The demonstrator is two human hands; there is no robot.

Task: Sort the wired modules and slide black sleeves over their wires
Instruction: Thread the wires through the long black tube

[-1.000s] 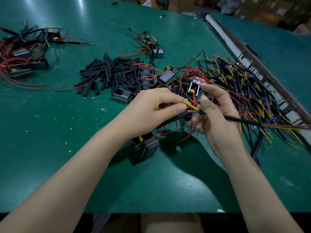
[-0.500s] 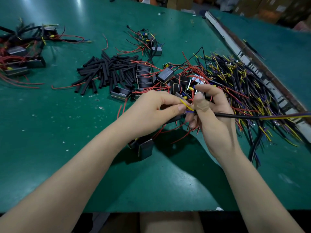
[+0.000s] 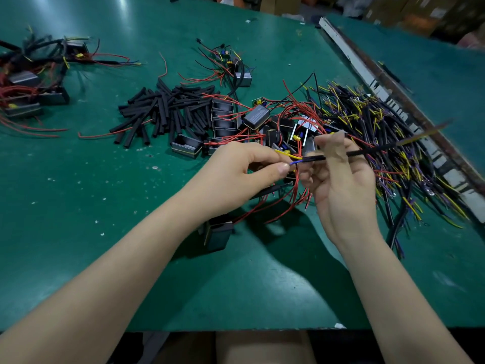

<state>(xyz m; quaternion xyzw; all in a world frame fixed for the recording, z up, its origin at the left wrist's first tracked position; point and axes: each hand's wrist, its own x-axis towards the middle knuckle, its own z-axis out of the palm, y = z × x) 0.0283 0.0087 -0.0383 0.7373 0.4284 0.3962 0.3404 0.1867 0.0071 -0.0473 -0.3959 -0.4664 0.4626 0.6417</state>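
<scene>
My left hand (image 3: 236, 174) pinches a blue and a yellow wire end (image 3: 292, 160) between thumb and forefinger. A black module (image 3: 217, 236) hangs from red wires under that wrist, just above the table. My right hand (image 3: 341, 177) grips a long black sleeved cable (image 3: 367, 152) that points up and right, its far end blurred. The cable's near end meets the blue wire between my hands. Loose black sleeves (image 3: 168, 109) lie in a heap beyond my left hand. Unsorted modules with red wires (image 3: 257, 116) sit just behind my hands.
A big tangle of black, yellow and purple cables (image 3: 388, 143) fills the right side up to a metal rail (image 3: 372, 80). Finished modules (image 3: 34, 85) are grouped at far left, and one more module (image 3: 242, 77) lies at the back. The green table's front edge (image 3: 236, 328) is near me.
Both hands have risen slightly and the black cable has tilted from level to pointing up-right. The blue wire end now shows between my hands. The hanging module stays under my left wrist.
</scene>
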